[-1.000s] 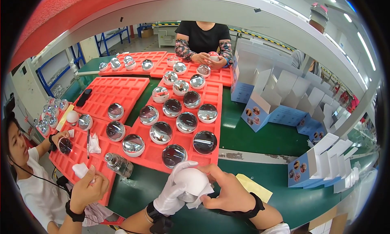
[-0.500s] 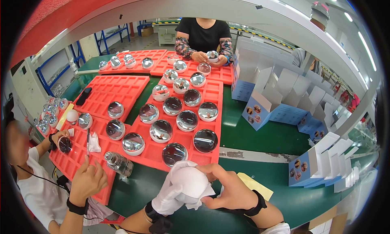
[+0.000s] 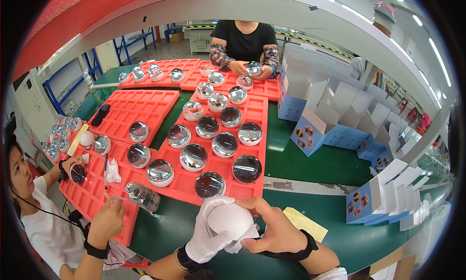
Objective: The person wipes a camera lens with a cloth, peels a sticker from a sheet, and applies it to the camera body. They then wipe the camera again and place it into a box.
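Green table [image 3: 310, 168] stretches under our big red tray [image 3: 218, 175] of shiny domes. In front of it, our gloved left hand [image 3: 208, 231] cups a white ball [image 3: 230, 220] from the left. Our bare right hand [image 3: 274, 229] pinches its right side. Both hands close snugly around it.

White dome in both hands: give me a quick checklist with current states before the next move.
1. Grip: white dome held between the gloved left hand and the bare right hand: ok.
2. White cloth under the dome, between the hands: ok.
3. Dome surface condition: cannot tell, only its white side shows.
4. Red tray ahead: front rows filled with mirrored domes; free slot cannot tell.
5. Neighbouring person's hand at the left tray, apart from the dome: ok.
6. Yellow paper lies flat beside the right hand: ok.
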{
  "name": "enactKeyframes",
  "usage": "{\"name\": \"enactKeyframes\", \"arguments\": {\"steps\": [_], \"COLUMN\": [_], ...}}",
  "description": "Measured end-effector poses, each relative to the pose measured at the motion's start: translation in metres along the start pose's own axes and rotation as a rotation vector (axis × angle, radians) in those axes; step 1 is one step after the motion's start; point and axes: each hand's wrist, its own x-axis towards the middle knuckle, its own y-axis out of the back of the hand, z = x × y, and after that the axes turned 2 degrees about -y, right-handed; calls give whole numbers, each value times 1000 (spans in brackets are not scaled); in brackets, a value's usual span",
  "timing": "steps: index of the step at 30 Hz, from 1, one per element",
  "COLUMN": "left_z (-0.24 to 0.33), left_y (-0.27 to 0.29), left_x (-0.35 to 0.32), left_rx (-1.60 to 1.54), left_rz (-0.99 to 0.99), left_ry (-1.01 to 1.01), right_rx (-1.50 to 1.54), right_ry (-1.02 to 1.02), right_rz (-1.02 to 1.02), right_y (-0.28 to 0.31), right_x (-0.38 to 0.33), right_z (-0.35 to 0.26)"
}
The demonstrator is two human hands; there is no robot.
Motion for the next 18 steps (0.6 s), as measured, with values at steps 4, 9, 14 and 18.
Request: {"name": "enactKeyframes", "arguments": {"steps": [4,9,14,18], "left_z": [2,3,-1,0], "left_y": [-4,-7,0,0], "left_x": [0,-1,4,6], "left_rx": [231,229,135,-44], "left_rz": [31,35,-24,-21], "left_ry": [-107,-110,-18,112], "right_rx": [0,-6,43,82], "right_ry": [26,-13,-160,-161], "right_rz": [4,45,42,24], "right_y": [-1,-6,-6,-3], "right_x": [-1,-1,0,1], "right_z": [0,0,-1,1]}}
